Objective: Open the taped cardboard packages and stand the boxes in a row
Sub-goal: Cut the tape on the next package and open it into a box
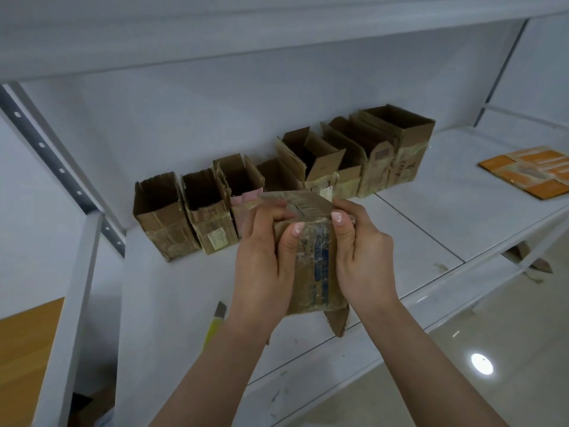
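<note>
Both hands (311, 251) grip a taped package (312, 257) before the box row (277, 180), thumbs prying its flap; next, stand it in the row.

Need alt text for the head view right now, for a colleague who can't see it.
Both hands, left hand and right hand, grip a taped cardboard package above a white shelf. Behind it, a row of opened boxes stands; a yellow utility knife lies left.
</note>
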Tool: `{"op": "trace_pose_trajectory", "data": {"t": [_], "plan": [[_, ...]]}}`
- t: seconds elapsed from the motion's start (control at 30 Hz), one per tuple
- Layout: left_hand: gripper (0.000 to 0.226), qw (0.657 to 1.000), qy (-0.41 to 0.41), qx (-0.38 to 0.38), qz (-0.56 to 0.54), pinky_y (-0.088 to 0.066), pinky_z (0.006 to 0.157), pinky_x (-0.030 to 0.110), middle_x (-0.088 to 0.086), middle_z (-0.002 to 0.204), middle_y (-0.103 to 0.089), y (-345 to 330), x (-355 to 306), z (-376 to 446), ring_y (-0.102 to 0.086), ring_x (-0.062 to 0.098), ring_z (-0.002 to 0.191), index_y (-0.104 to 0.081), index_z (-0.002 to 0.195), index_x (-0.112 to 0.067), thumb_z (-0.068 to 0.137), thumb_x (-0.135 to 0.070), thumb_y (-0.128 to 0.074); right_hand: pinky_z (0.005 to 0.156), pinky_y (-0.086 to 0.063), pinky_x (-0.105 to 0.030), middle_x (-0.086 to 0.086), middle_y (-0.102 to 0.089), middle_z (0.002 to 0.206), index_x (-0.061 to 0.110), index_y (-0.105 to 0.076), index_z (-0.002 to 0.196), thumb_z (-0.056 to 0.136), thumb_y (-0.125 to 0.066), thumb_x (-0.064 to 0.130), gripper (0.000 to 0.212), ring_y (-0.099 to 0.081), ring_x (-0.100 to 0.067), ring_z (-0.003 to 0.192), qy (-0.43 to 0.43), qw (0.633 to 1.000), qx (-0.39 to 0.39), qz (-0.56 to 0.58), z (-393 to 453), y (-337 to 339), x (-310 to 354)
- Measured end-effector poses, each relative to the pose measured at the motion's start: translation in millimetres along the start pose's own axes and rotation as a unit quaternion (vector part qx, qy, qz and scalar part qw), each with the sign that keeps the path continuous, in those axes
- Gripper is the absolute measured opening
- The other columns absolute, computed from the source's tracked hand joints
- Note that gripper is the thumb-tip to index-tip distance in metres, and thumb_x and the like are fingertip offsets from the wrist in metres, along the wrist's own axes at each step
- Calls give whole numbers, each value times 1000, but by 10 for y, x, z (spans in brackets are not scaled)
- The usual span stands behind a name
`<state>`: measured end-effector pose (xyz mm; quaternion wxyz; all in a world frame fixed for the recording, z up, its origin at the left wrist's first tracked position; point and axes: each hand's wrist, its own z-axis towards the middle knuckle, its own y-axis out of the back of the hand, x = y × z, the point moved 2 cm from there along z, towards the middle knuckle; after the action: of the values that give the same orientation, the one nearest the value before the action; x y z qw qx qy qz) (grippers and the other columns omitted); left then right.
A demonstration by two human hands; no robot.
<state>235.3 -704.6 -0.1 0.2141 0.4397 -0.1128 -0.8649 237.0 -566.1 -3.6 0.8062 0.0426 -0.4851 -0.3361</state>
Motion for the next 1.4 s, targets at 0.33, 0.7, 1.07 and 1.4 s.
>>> {"op": "trace_pose_trajectory", "data": {"t": [0.33, 0.7, 1.07, 1.4], "plan": [[33, 996, 73, -38, -28, -49, 87, 29, -4, 104, -62, 105, 183, 112, -60, 7, 99, -58, 103, -31, 97, -53, -34, 72, -45, -3, 11, -66, 78, 24, -54, 134, 99, -21, 57, 59, -60, 15, 77, -16, 997, 67, 46, 34, 22, -88], [35, 951, 269, -110, -109, -47, 80, 33, -4, 85, -59, 318, 310, 685, -58, 14, 85, -59, 90, -25, 102, -49, -36, 95, -50, -30, 11, -56, 136, 26, -28, 150, 72, -60, 76, 98, -55, -8, 119, 30, 963, 258, -68, -78, -19, -65], [48, 989, 125, 12, 84, -40, 89, 15, -3, 135, -49, 397, 172, 580, -47, -3, 107, -48, 134, -24, 94, -51, -49, 53, -38, -26, -5, -60, 56, 11, -68, 100, 88, -65, 22, 16, -57, -28, 49, 50, 984, -7, -169, 140, 58, -195], [57, 944, 55, 272, 181, -31, 75, 2, -20, 120, -50, 323, -149, 440, -44, -4, 106, -51, 133, -36, 81, -53, -68, 51, -33, -21, 0, -61, 55, 19, -72, 86, 85, -62, 30, 15, -56, -24, 47, 91, 981, -15, -170, 152, 19, -194]]}}
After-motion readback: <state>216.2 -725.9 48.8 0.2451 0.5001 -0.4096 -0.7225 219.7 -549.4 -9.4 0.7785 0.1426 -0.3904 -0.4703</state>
